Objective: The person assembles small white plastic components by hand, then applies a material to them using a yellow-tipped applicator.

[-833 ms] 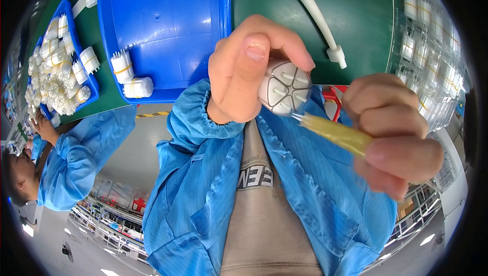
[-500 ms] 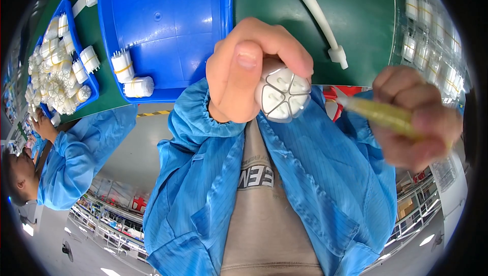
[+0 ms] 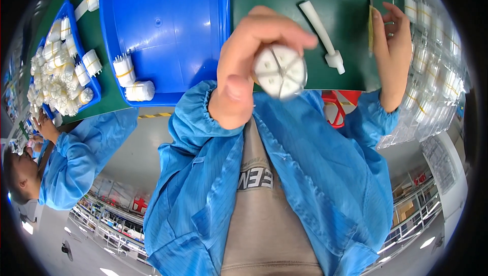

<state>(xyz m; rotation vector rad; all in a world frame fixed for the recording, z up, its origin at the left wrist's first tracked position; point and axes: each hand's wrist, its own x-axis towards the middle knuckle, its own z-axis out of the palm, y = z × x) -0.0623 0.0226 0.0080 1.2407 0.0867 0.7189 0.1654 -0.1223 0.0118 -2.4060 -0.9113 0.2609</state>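
Close in front of me, my left hand (image 3: 241,68) is closed around the side of a round cluster of white wedge-shaped pieces (image 3: 280,73), its segmented end face turned up. The cluster is slightly blurred. Over the right of the green table, my right hand (image 3: 394,47) has its fingers loosely apart. A slim yellow-handled tool (image 3: 371,32) with a dark tip lies along the outside of its thumb, not wrapped by the fingers. Between the hands a white rod with a thick stepped end (image 3: 323,32) rests on the table.
A large blue tray (image 3: 168,27) holds two banded white bundles (image 3: 123,70) at its near left corner. Further left, a smaller blue bin (image 3: 76,32) is heaped with similar bundles, beside a co-worker in blue (image 3: 76,169). Clear plastic packs (image 3: 432,68) line the right; a red-handled object (image 3: 333,113) sits below the table edge.
My right hand has moved up and left over the table and let go of the yellow-handled tool. My left hand has tilted the white cluster and shifted it slightly upward.
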